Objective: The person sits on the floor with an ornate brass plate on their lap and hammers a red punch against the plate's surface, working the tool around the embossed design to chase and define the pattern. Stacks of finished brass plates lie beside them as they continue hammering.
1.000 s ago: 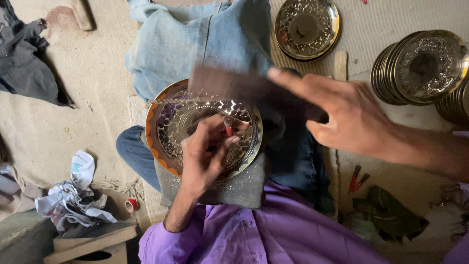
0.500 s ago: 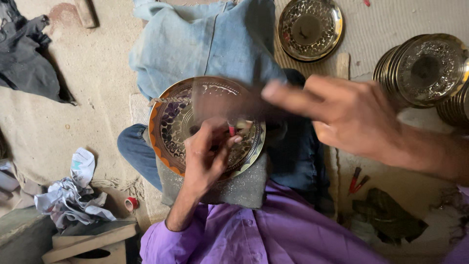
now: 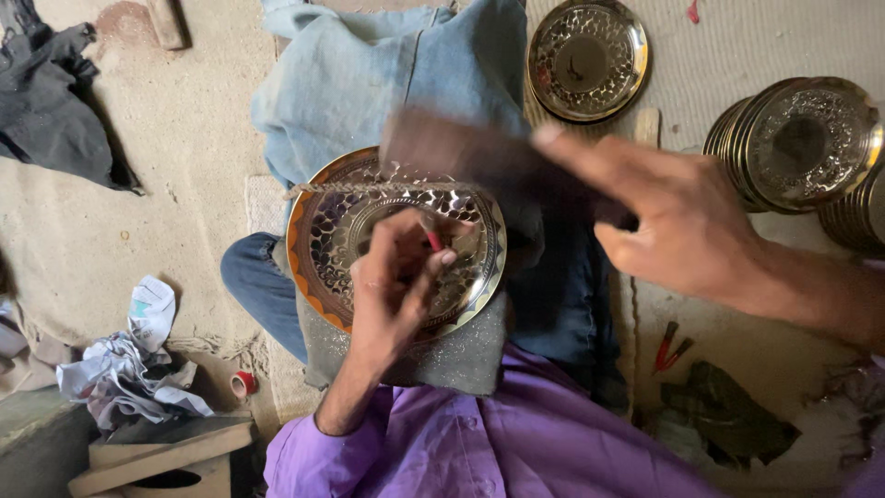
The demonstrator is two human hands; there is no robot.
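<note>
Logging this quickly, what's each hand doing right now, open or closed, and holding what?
Left hand: closed on a small red-tipped tool over the engraved plate.
Right hand: closed on a blurred hammer.

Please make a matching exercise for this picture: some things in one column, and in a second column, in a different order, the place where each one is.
Things:
1. engraved plate
2. stack of plates
3. crumpled paper
4. single plate

Places:
A. lower left, on the ground next to a wooden box
B. on the person's lap, under the left hand
C. top middle, lying alone on the mat
D. right edge, beyond the right hand

Pairs: 1-B, 2-D, 3-A, 4-C
</note>
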